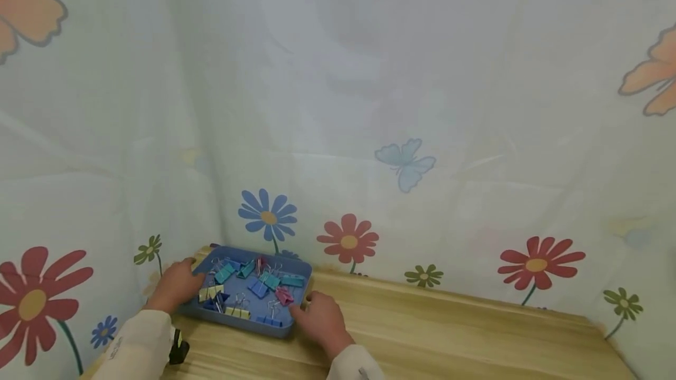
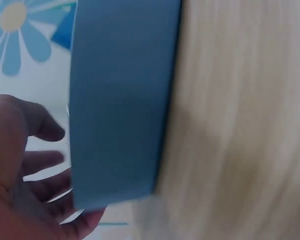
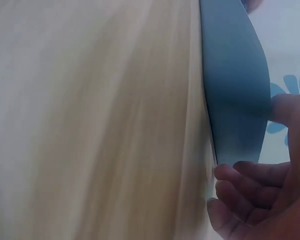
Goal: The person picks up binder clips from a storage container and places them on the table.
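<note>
A shallow blue plastic tray point(image 1: 248, 326) lies on the wooden tabletop, at the left in the head view. Several binder clips point(image 1: 259, 288) in teal, blue, yellow and pink are scattered inside it. My left hand point(image 1: 176, 286) holds the tray's left end, thumb over the rim; in the left wrist view its fingers point(image 2: 52, 187) are partly hidden behind the tray wall. At the opposite end, my right hand point(image 1: 322, 318) grips the near right corner. Its thumb is at the rim and its curled fingers point(image 3: 247, 192) are at the end wall.
A white curtain point(image 1: 449, 75) printed with flowers and butterflies hangs around the back and sides of the table. The wood-grain tabletop point(image 1: 449, 333) stretches to the right of the tray. A small black object point(image 1: 178, 349) is beside the left sleeve.
</note>
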The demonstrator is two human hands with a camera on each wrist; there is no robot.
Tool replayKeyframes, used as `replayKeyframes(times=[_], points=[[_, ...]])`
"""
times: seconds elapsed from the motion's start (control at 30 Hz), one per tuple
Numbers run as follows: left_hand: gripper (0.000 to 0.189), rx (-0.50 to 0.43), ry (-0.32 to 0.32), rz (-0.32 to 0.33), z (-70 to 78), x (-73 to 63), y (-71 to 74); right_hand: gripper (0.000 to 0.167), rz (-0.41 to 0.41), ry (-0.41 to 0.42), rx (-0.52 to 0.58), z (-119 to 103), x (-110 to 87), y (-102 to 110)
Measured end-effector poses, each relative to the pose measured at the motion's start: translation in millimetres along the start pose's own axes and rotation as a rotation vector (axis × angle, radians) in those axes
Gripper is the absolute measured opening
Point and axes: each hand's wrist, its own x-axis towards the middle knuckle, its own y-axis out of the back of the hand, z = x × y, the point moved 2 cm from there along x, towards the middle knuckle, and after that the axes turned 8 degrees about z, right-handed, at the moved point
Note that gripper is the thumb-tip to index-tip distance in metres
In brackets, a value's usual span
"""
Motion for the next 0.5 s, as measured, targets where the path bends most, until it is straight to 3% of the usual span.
replayKeyframes(times=[0.2,0.5], points=[[0.045,-0.039,0.018,-0.044,-13.7,-1.9,3.0,0.047,-0.023,0.002,0.009,-4.7,1.7,-5.0],[0.041,-0.021,0.003,-0.072,-6.8,-5.7,6.6,0.047,-0.061,0.006,0.029,-3.7,-1.3,2.3]])
